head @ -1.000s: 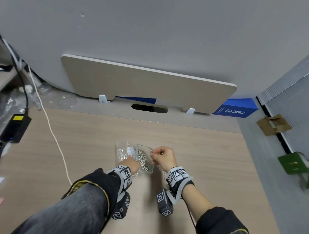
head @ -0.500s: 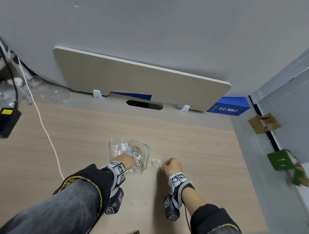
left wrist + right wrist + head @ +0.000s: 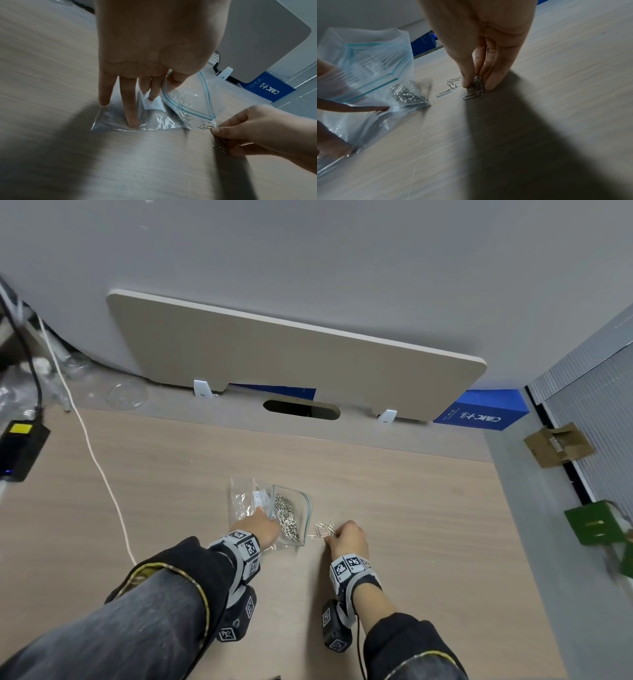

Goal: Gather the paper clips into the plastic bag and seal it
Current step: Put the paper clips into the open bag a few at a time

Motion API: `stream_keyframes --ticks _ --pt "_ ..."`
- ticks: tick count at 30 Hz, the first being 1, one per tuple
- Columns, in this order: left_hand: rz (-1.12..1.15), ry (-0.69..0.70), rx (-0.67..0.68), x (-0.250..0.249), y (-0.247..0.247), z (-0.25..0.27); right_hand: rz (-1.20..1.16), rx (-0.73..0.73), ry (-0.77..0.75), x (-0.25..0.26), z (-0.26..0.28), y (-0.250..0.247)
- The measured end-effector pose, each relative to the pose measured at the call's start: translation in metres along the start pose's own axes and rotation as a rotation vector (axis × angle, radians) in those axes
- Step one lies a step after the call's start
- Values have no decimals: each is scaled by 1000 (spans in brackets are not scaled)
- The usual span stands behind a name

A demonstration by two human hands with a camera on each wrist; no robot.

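A: Where's the plastic bag sitting?

B: Lying on the wooden desk, mid-desk, mouth gaping toward the right hand. A heap of paper clips is already sitting inside it.

A: Left hand?

B: Fingers are stretching out, slightly spread, pressing down on a second clear bag that's lying flat just left of the first. The thumb and forefinger seem to be pinching the near lip with the blue zip line, holding the mouth up. So it's gripping, I'd say.

A: Right hand?

B: Fingertips are bunching together, pinching a small cluster of loose clips against the desk, just beside the bag's mouth. A couple are lying outside the pinch.

A: Handling notes?

B: Clips are looking light, stiff wire, slick on the wood, probably tangling with each other. Best taken by raking them into a bunch and pinching from above, not one at a time. Stragglers are likely slipping out.

A: And the bag?

B: Thin, floppy film, no stiffness; the mouth is likely collapsing unless the lip is held. For sealing, take both ends of the zip strip, not the belly, since the clip load is sagging low.
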State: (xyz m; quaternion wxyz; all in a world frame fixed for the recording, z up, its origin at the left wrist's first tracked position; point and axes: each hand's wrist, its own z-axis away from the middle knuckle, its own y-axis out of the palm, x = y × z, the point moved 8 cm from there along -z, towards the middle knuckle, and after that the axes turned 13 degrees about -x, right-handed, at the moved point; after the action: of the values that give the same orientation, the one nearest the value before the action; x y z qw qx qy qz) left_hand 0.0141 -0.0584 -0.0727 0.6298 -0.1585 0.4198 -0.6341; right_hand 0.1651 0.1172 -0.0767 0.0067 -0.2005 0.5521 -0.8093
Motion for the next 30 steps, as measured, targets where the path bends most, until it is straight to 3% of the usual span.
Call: stream_keyframes --ticks 16,19,23,30 --pt "-5 3 3 1 0 -2 -21 20 -69 8 -5 -1" --pt "-3 1 1 1 -1 -1 -134 51 -13 1 -9 -4" --pt "7 -7 13 1 -2 1 -486 105 127 -2 -8 -15" --pt "26 -6 18 -1 -7 7 -579 221 -121 69 9 -32"
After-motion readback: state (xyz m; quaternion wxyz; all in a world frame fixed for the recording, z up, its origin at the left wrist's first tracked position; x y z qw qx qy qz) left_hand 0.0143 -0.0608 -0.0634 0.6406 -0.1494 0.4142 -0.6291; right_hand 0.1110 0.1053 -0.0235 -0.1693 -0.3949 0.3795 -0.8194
